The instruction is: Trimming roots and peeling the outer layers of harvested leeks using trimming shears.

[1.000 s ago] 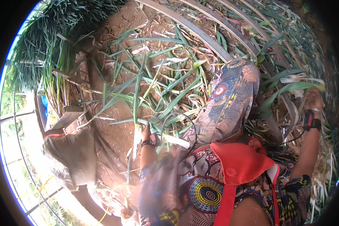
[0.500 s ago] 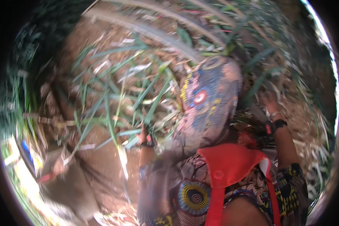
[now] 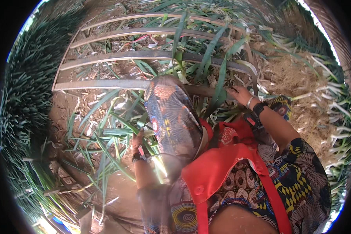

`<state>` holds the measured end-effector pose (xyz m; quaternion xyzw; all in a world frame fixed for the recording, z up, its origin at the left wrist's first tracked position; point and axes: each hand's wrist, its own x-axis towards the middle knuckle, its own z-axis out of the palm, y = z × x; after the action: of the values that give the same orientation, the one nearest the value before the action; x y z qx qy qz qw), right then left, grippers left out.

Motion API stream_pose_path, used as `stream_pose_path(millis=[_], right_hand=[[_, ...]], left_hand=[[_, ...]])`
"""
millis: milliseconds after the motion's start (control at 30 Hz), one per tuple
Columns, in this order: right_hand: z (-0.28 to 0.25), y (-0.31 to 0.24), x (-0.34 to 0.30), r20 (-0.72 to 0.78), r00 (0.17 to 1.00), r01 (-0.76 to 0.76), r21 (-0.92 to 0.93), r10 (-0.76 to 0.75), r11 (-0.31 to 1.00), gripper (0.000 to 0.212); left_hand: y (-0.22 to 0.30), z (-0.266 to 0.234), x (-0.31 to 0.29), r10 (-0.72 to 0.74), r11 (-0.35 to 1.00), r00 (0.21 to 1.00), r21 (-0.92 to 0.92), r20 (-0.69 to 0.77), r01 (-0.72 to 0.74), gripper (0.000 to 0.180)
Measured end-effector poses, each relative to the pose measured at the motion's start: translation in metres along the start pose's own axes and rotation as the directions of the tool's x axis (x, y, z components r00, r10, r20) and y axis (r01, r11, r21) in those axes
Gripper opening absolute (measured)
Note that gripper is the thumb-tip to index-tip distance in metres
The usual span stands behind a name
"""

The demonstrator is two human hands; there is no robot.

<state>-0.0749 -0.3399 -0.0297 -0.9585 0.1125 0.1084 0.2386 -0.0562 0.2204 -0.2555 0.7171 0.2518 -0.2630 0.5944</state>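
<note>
My left hand [image 3: 136, 142] is low beside my patterned trouser leg [image 3: 163, 113], fingers closed around green onion leaves [image 3: 121, 132] that stick out on both sides. A dark band circles that wrist. Beyond my knee, my right hand [image 3: 241, 94] reaches beside the near corner of a slatted frame [image 3: 105, 84]. Its fingers look spread and bent downward, next to a broad upright green leaf [image 3: 221, 84]; the fingertips are partly hidden. A pale bracelet and a dark band show on this wrist.
Loose leaves and pale scraps cover the brown soil [image 3: 64, 107]. Dense stacked green onions [image 3: 31, 93] rise at the left. More onions with white stems [image 3: 337, 132] line the right. A red apron [image 3: 218, 167] hangs from me.
The view has swung, bringing the whole slatted frame into sight. My right hand has moved from the ground litter to the frame's corner; my left hand remains low among the leaves.
</note>
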Motion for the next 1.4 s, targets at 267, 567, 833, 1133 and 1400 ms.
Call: stream_pose_path(millis=[267, 567, 833, 1133, 1400], right_hand=[[-0.023, -0.022, -0.004, 0.293, 0.908, 0.35, -0.139, -0.299, 0.926, 0.073], [-0.031, -0.025, -0.005, 0.346, 0.892, 0.342, -0.099, -0.29, 0.935, 0.046], [-0.039, -0.031, 0.0, 0.475, 0.857, 0.241, -0.027, -0.199, 0.97, 0.042], [-0.032, -0.028, 0.015, 0.513, 0.827, 0.266, 0.008, -0.232, 0.964, 0.046], [-0.047, -0.032, 0.023, 0.612, 0.76, 0.145, 0.168, -0.219, 0.975, 0.045]], left_hand=[[-0.071, -0.11, 0.009, 0.305, 0.651, 0.952, 0.724, 0.027, -0.229, 0.047], [-0.04, -0.052, -0.045, -0.103, 0.69, 0.993, 0.716, -0.055, 0.111, 0.048], [-0.01, 0.001, 0.008, -0.237, 0.582, 0.97, 0.807, 0.058, 0.094, 0.05], [0.005, -0.001, 0.008, -0.361, 0.487, 0.93, 0.865, 0.075, 0.119, 0.052], [0.03, -0.089, -0.115, -0.425, 0.362, 0.887, 0.932, 0.181, -0.016, 0.054]])
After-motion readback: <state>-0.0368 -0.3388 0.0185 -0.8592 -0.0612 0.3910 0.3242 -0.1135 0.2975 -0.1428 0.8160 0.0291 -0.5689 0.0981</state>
